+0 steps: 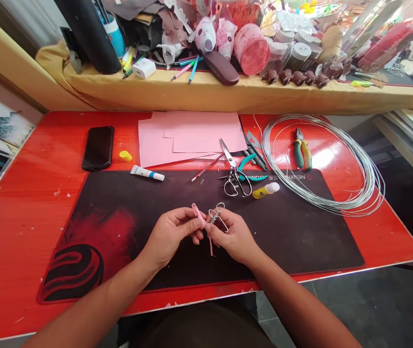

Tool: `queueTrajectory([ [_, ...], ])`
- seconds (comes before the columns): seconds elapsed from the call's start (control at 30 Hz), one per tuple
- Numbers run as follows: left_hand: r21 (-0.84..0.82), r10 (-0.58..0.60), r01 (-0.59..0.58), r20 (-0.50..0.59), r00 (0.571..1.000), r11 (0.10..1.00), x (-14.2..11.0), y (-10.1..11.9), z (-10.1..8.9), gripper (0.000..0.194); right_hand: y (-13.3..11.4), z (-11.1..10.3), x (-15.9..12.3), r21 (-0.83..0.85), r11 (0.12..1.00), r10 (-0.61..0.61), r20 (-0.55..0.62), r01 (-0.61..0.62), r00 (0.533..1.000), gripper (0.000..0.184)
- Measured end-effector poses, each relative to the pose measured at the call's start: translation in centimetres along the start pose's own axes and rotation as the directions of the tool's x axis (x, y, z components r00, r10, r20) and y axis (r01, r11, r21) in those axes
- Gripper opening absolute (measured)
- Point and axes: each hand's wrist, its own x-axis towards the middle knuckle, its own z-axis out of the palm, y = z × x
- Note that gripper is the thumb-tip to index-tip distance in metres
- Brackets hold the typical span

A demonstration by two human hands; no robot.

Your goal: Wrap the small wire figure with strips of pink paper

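Over the dark desk mat (293,232), my left hand (172,234) pinches a narrow pink paper strip (196,212) between thumb and fingers. My right hand (233,237) is closed on a piece of silver wire (214,216), bent into loops with a tight coil in its middle. Both hands nearly touch, and the pink strip meets the wire between the thumbs. A thin pink tail hangs below them. Fingers partly hide where strip and wire join. Just beyond the hands lie scissors (232,174), teal-handled pliers (248,166) and a glue stick (266,190).
Pink paper sheets (202,133), a pencil (206,168) and a large wire coil (367,181) lie farther back, with yellow-green pliers (302,152) inside the coil. At left are a phone (98,148), yellow cap (125,155) and glue tube (147,173). A cluttered ledge (192,92) borders the red table (7,232).
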Motion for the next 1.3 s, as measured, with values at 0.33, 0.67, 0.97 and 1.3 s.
queueTrajectory([
  [0.33,0.126,0.016,-0.004,-0.089,0.996,0.992,-0.7,0.6,0.7,0.022,-0.1,0.3,0.0,-0.116,0.99,-0.085,-0.037,0.08,0.996,0.018],
  [0.67,0.148,-0.04,0.056,-0.108,0.993,0.987,-0.6,0.9,0.0,0.021,0.1,0.5,0.0,-0.221,0.969,-0.127,-0.068,0.109,0.99,0.011],
  [0.97,0.014,-0.16,0.165,-0.178,0.971,0.986,0.2,0.8,0.0,0.026,0.6,0.8,0.0,-0.399,0.898,-0.244,-0.096,0.187,0.965,0.014],
  [1.3,-0.013,-0.238,0.24,-0.172,0.956,0.971,1.2,2.0,0.0,0.026,-0.1,0.0,0.7,-0.772,0.549,-0.436,0.062,0.32,0.898,0.016],
])
